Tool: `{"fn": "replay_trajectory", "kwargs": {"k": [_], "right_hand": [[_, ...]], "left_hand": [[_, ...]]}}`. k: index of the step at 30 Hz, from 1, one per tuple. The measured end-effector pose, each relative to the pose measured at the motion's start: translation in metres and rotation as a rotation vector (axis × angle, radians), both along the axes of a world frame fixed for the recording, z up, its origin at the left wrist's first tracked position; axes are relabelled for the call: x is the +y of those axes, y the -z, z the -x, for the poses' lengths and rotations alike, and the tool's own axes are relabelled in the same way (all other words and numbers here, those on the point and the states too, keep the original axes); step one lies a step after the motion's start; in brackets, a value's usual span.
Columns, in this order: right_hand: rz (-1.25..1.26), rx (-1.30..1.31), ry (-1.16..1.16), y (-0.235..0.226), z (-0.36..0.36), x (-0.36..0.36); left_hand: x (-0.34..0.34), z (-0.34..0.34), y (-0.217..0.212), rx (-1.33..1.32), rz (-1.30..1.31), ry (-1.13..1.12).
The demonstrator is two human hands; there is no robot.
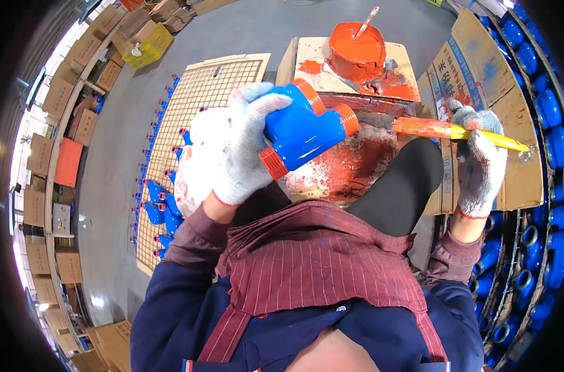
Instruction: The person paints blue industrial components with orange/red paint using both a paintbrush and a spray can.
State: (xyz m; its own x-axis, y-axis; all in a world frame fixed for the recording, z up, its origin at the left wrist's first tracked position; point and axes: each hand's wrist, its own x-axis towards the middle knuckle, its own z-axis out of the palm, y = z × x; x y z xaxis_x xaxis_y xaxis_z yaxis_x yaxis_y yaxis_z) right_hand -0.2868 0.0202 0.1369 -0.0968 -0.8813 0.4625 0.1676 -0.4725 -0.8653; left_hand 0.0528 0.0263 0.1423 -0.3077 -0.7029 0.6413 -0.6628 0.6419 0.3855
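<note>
Evidently kept clear of wet orange ends, the left hand [241, 146] grip wraps the blue tee fitting's [304, 127] body above the paint-smeared box [350, 164], while the right hand [480, 158] pinches a paintbrush [456, 131].

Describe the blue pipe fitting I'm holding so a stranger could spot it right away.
Start at the paint-smeared cardboard box carrying the orange paint bucket. Just in front of it, the white-gloved left hand holds up a glossy blue T-shaped pipe fitting. Unlike the blue fittings on the wire mesh rack, it is off the rack, showing three orange-painted ends.
</note>
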Motion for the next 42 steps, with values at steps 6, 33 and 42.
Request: {"fn": "replay_trajectory", "kwargs": {"k": [6, 33, 42], "right_hand": [[0.229, 0.263, 0.09, -0.009, -0.019, 0.024], [0.18, 0.503, 0.307, -0.014, -0.045, -0.003], [0.039, 0.411, -0.046, -0.035, -0.079, -0.046]], "left_hand": [[-0.002, -0.01, -0.012, -0.113, 0.183, 0.002], [-0.044, 0.029, 0.064, 1.485, -0.965, 0.413], [-0.051, 0.038, 0.031, 1.867, -1.259, 0.419]]}}
